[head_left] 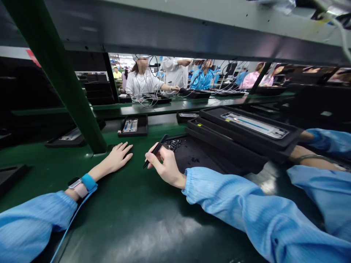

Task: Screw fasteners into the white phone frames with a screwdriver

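Observation:
My left hand (pixel 116 158) lies flat on the green work surface (pixel 131 204), fingers stretched out and holding nothing. A blue wrist strap (pixel 88 182) with a cord and a watch (pixel 74 183) sit on that wrist. Black tweezers (pixel 155 151) are pinched in my right hand (pixel 166 164), tips pointing down to the left, just above the surface with nothing visible in them. Beside that hand, a black tray (pixel 208 153) holds many small dark and shiny pieces (pixel 174 144). Beyond my hands, a black tray (pixel 142 126) holds a flat white-and-blue part (pixel 130 125).
At right, another person's hands hold stacked black trays (pixel 246 126), the top one bearing a long framed part (pixel 255 125). A green post (pixel 68 84) stands at left, near another tray (pixel 72 137). A shelf beam (pixel 175 33) crosses overhead. People work across the line.

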Tool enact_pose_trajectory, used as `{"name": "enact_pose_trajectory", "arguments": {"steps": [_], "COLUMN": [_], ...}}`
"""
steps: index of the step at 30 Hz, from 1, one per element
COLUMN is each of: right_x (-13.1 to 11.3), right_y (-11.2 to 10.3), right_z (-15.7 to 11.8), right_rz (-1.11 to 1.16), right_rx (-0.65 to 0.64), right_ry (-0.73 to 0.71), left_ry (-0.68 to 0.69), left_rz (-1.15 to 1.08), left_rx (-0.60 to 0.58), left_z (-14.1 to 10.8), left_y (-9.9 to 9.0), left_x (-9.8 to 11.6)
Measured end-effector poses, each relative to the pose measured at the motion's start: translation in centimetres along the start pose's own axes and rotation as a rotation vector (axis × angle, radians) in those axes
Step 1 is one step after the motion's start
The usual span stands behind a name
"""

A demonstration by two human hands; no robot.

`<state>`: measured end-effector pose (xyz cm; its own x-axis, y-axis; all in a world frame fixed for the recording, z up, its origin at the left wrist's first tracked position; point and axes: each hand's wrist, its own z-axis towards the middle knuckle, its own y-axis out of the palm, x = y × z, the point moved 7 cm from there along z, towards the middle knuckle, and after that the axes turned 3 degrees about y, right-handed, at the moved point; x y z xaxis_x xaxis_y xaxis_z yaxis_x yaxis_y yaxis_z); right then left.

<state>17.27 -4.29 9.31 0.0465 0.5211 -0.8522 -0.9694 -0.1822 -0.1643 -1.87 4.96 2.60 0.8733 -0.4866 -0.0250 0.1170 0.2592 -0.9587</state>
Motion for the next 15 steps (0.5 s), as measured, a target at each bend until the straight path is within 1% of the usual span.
{"name": "enact_pose_trajectory", "arguments": {"steps": [3,5,7,9,10,12,13,15], "right_x": [-0.9,-2.4,-4.2,-5.7,-6.0,-5.8,-5.1,-2.4], "right_y": [-0.1,-0.7,-2.0,-4.0,-5.1,-7.5,-8.7,-10.7], "right_z": [0.4,1.4,2.5,3.3,3.5,3.4,3.2,2.9], "right_rz": [-0.077,-0.164,-0.244,-0.302,-0.354,-0.543,-0.661,-0.842], "right_rx": [-0.018,-0.056,-0.117,-0.173,-0.201,-0.230,-0.236,-0.251], "right_ry": [-0.027,-0.033,-0.013,0.045,0.075,0.094,0.092,0.108], "left_ry": [0.035,0.055,0.073,0.080,0.080,0.076,0.074,0.069], "left_rz": [0.002,0.009,0.013,0.012,0.010,0.003,-0.002,-0.009], "left_rx": [-0.036,-0.046,-0.047,-0.040,-0.035,-0.025,-0.020,-0.008], "left_z": [-0.2,-0.1,0.2,0.4,0.4,0.4,0.3,0.2], "left_y": [0.7,0.9,1.0,1.2,1.2,1.3,1.3,1.1], "left_x": [-0.5,-0.8,-1.2,-1.4,-1.5,-1.6,-1.6,-1.5]}}
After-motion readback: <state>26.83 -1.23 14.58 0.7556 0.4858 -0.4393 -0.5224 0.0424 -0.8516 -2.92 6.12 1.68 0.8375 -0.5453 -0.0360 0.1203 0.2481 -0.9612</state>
